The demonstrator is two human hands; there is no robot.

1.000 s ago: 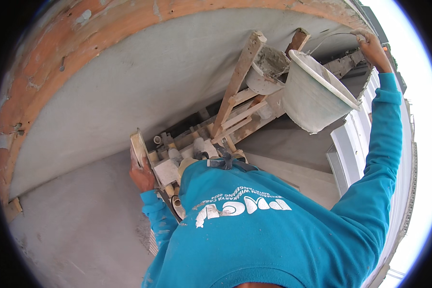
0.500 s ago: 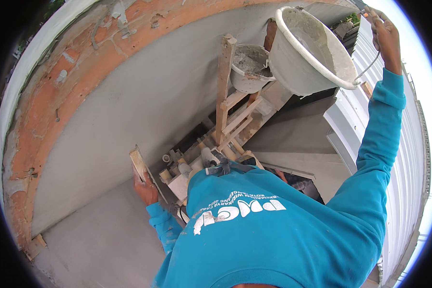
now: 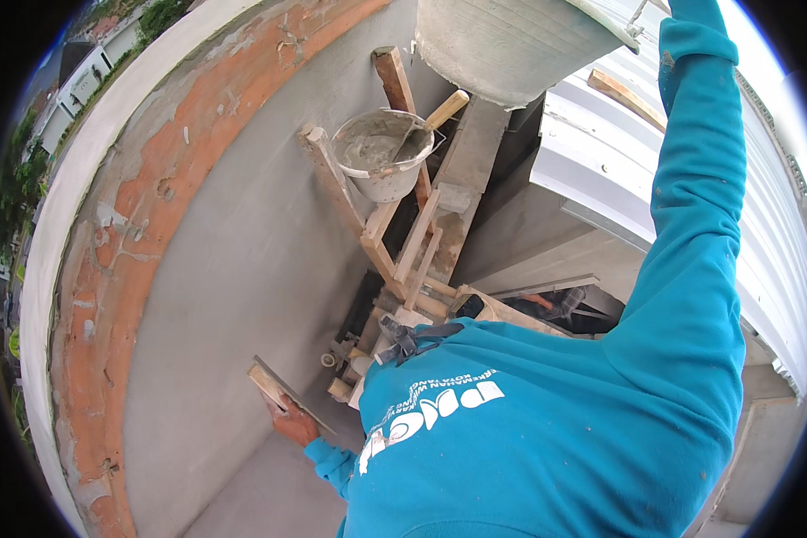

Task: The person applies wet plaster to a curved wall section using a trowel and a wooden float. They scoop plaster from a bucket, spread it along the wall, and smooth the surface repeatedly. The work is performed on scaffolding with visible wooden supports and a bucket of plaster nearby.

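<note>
Between grey wall (image 3: 233, 287) and white roofing (image 3: 592, 152), left hand (image 3: 294, 423) grips a board (image 3: 267, 383); right hand I cannot tell

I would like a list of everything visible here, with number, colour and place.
Large bucket: one, pale grey, top, cut off
Small bucket: one, whitish, upper middle, holding grey mix
Wooden-handled tool: one, tan handle, in small bucket
Wooden frame: one, brown, upper middle
Wooden float: one, tan, lower left
Roof sheeting: count unclear, white, right
Loose wood: one, brown, on sheeting
Wall: one, grey and orange, left
Buildings: several, mostly white, upper left
Trees: several, green, far left
Other person: one, partly hidden, right of centre
Shirt: one, teal, bottom
Left grip: one, lower left, holding wooden float
Right grip: out of view
</note>
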